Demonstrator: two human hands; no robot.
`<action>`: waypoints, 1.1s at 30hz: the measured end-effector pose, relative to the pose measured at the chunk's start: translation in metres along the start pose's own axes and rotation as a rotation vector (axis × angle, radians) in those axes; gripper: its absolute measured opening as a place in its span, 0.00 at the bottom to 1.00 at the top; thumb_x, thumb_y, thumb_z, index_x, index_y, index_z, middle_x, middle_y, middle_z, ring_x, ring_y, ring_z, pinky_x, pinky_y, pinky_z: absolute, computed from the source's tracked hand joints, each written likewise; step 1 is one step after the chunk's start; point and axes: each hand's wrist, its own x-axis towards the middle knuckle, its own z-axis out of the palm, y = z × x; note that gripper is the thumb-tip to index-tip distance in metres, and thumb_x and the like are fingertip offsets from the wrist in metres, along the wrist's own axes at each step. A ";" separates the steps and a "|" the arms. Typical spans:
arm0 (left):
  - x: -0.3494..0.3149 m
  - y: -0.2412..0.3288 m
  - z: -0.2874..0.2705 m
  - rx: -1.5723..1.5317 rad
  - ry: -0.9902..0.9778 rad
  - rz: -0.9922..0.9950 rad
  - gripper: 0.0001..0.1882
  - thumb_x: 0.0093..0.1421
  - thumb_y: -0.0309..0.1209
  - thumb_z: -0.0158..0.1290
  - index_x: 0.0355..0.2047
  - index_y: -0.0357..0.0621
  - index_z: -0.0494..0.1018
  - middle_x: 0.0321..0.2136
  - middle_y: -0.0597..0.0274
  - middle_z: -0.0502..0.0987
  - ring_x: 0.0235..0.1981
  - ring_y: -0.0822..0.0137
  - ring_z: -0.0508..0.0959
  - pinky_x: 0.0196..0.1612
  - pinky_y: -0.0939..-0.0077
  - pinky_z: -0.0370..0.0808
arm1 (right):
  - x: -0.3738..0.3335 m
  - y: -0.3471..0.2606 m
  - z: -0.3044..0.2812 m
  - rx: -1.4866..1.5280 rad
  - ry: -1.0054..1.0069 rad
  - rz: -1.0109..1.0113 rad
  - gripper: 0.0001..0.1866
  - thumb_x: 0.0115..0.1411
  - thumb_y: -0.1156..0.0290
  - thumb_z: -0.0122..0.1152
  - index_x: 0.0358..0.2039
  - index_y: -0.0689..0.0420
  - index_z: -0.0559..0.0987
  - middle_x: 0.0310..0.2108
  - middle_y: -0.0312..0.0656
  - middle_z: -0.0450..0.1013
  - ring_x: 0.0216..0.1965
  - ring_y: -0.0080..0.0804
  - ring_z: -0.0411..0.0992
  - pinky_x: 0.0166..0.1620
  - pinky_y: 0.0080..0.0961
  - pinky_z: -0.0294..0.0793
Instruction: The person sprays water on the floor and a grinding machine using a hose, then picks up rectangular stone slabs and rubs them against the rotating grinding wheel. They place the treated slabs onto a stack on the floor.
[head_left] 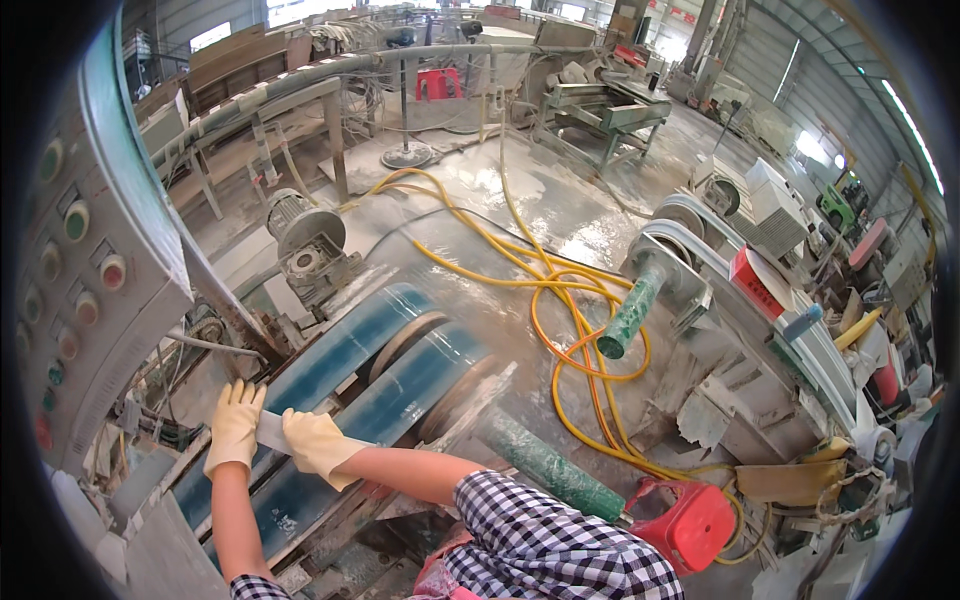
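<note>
Cream rubber gloves cover both my hands. A flat, pale grey strip [273, 433], its material unclear, spans the gap between them across the blue belts of a belt machine. My left hand [236, 425] holds the strip's left end, fingers long over it and thumb side hidden. Farther right, my right hand [315, 443] is closed around the other end, its fingers curled over the edge. Beneath the strip run two parallel blue belts, the far one [335, 345] and the near one [415, 375], looped over rollers. Whether the strip touches the belts cannot be made out.
A control panel [95, 260] with coloured buttons rises at the left. Yellow hoses [545, 285] coil over the wet floor. A red stool [690, 525] and a green roller [550, 465] are near my right side. A motor [305, 235] stands beyond the belts; another belt machine [740, 300] is at right.
</note>
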 end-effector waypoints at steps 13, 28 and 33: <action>-0.106 0.074 -0.071 -0.265 -0.467 -0.345 0.28 0.31 0.51 0.71 0.23 0.39 0.83 0.28 0.44 0.83 0.36 0.51 0.84 0.60 0.65 0.73 | -0.001 0.022 -0.040 -0.142 -0.474 -0.810 0.35 0.40 0.62 0.73 0.48 0.64 0.75 0.39 0.56 0.78 0.40 0.56 0.80 0.42 0.46 0.80; -0.218 0.129 0.005 -1.685 0.405 -0.979 0.36 0.68 0.44 0.52 0.72 0.45 0.59 0.68 0.45 0.61 0.67 0.49 0.63 0.70 0.54 0.59 | -0.041 0.020 -0.060 -0.230 -0.388 -0.609 0.37 0.43 0.54 0.77 0.54 0.53 0.77 0.48 0.47 0.78 0.50 0.50 0.77 0.50 0.49 0.77; -0.186 0.157 -0.072 -1.821 0.409 -1.263 0.32 0.71 0.44 0.46 0.72 0.45 0.58 0.69 0.45 0.61 0.68 0.50 0.61 0.70 0.56 0.60 | -0.071 0.062 -0.070 -0.074 0.160 -0.802 0.44 0.39 0.60 0.82 0.58 0.57 0.73 0.58 0.51 0.72 0.62 0.50 0.69 0.64 0.44 0.67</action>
